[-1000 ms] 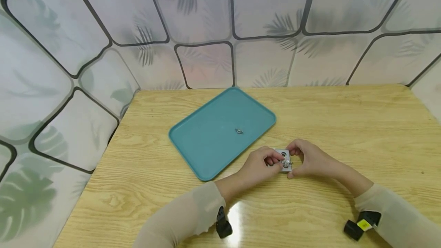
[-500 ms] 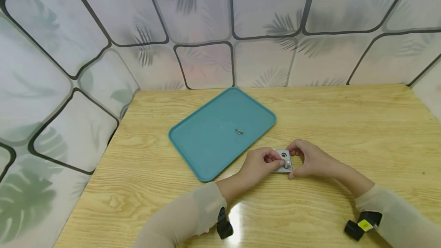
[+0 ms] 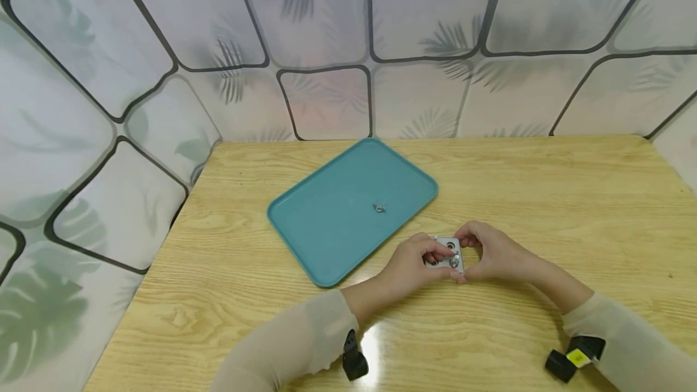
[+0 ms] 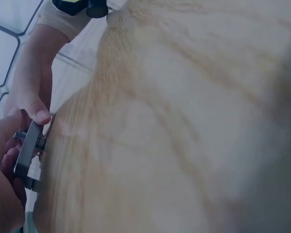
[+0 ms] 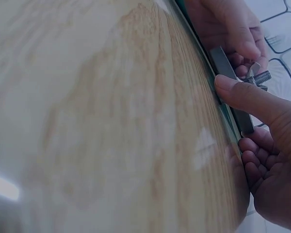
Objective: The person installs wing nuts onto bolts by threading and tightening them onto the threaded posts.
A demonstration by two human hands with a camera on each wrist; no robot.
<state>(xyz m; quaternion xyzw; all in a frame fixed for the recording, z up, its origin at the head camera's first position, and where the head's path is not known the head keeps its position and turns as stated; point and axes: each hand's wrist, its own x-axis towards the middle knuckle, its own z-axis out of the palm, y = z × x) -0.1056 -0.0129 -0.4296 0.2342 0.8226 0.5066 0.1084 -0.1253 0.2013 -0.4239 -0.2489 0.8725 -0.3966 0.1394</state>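
Note:
A small grey metal plate (image 3: 440, 264) with holes stands low over the wooden table, on bolt heads that show beneath it in the left wrist view. Out of its upper face sticks a threaded bolt (image 5: 263, 77) bearing a wing nut (image 5: 253, 70). My right hand (image 3: 495, 253) pinches the plate by its right end, thumb at the near edge, fingers at the far edge. My left hand (image 3: 411, 261) is over the plate's left part, thumb and index finger spread about the wing nut. In the right wrist view the left thumb tip is close to the wing; contact is unclear.
A teal tray (image 3: 321, 222) lies at an angle behind the left hand. On it rests another wing nut (image 3: 379, 209). The wooden table (image 3: 572, 198) runs back to a wall (image 3: 414, 101) patterned with leaves.
My left thumb and index finger, earlier pinched together at the wing nut, have parted, the thumb moving towards the plate's near right corner. The right hand keeps its grip on the plate.

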